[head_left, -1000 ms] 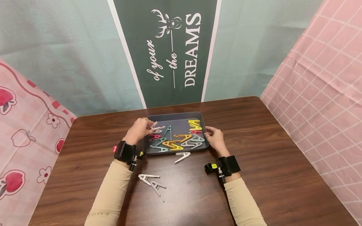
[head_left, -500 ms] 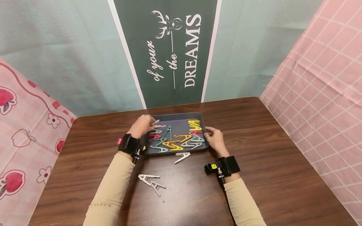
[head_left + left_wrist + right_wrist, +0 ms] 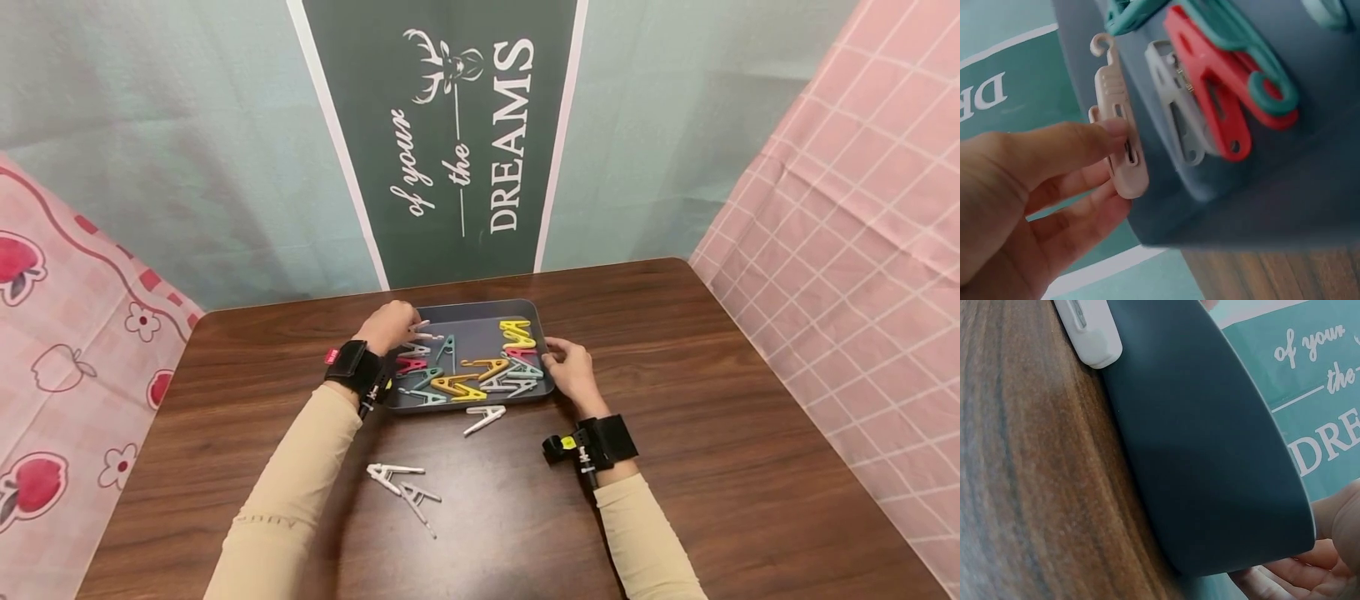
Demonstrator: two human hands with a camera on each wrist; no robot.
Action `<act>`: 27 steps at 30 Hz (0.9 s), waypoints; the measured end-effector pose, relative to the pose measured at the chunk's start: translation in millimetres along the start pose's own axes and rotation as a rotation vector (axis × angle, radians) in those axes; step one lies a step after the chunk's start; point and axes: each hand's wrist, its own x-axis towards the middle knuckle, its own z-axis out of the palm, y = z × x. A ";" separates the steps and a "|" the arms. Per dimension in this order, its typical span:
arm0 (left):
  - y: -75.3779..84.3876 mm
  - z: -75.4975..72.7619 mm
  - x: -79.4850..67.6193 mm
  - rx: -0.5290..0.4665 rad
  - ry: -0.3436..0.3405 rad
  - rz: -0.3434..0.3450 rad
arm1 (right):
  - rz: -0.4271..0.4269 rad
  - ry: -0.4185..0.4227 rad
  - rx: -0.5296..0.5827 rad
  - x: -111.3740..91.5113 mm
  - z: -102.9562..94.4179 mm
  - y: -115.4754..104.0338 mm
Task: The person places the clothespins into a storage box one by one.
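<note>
My left hand [image 3: 390, 327] is over the left end of a dark grey tray [image 3: 477, 329]. In the left wrist view, its thumb and fingers pinch a pale pink clothespin [image 3: 1110, 90] with a hooked end, beside the tray wall. Below it in the tray lie a grey clothespin [image 3: 1172, 103], a red clothespin [image 3: 1207, 84] and a green clothespin [image 3: 1235, 31]. At the tray's right end, my right hand [image 3: 572, 371] holds the outer wall; in the right wrist view its fingers [image 3: 1300, 569] are partly hidden behind the tray corner.
Several yellow, orange, green and grey clothespins lie in the tray's front and right parts, including a yellow clothespin [image 3: 517, 335]. One white clothespin [image 3: 486, 417] lies before the tray; a white clothespin [image 3: 386, 475] and a grey clothespin [image 3: 417, 500] lie nearer on the wooden table [image 3: 712, 400].
My left hand has shifted right and slightly away, further over the tray's left end, still pinching the pale pink clothespin. The right hand and the tray look unmoved.
</note>
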 end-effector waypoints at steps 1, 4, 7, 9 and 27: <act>1.2 1.8 1.6 0.013 0.000 -0.011 | -0.002 0.002 -0.001 0.1 -0.1 0.3; 4.5 6.6 5.3 0.054 0.008 -0.026 | -0.001 0.004 0.002 -0.2 -0.8 0.1; 7.0 10.4 7.2 0.091 0.026 -0.025 | -0.003 -0.001 0.005 -1.1 -1.6 -1.0; 7.8 11.9 7.7 0.111 0.038 -0.016 | -0.003 -0.005 0.005 -1.9 -2.0 -1.8; 6.3 15.6 7.5 0.093 -0.004 -0.060 | -0.007 0.001 0.009 -0.3 -0.3 -0.3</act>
